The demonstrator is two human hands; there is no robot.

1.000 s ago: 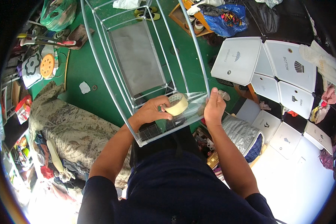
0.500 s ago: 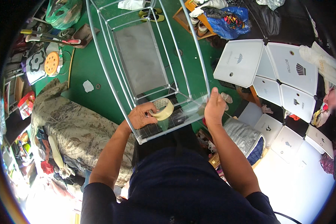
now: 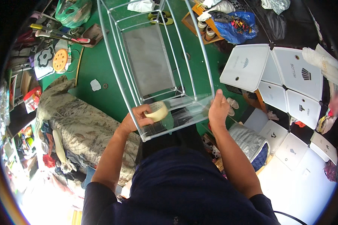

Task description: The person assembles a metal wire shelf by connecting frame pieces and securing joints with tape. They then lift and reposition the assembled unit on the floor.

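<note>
A rack frame of grey metal tubes (image 3: pixel 175 129) stretches away from my body, with a grey fabric panel (image 3: pixel 149 60) lower down inside it. My left hand (image 3: pixel 134 119) is closed around a roll of clear tape (image 3: pixel 158 111) at the near left corner. From the roll, a wide see-through strip of tape (image 3: pixel 189 107) runs across the near end toward the right side tube. There my right hand (image 3: pixel 218 109) grips the tube near its corner, thumb up along it; its other fingers are mostly hidden. The strip's end lies by that hand.
A camouflage-patterned cover (image 3: pixel 86 127) lies over something bulky at left. White panelled cabinets (image 3: pixel 296 75) stand at right. On the green floor (image 3: pixel 94 62) are a white scrap (image 3: pixel 95 85), a dustpan (image 3: pixel 94 35) and shoes (image 3: pixel 161 19). An orange-topped stool (image 3: pixel 61 60) stands upper left.
My left hand and the roll have moved left relative to the frame, and the tape strip spans more of the near end. The whole view has shifted slightly. My right hand keeps its hold.
</note>
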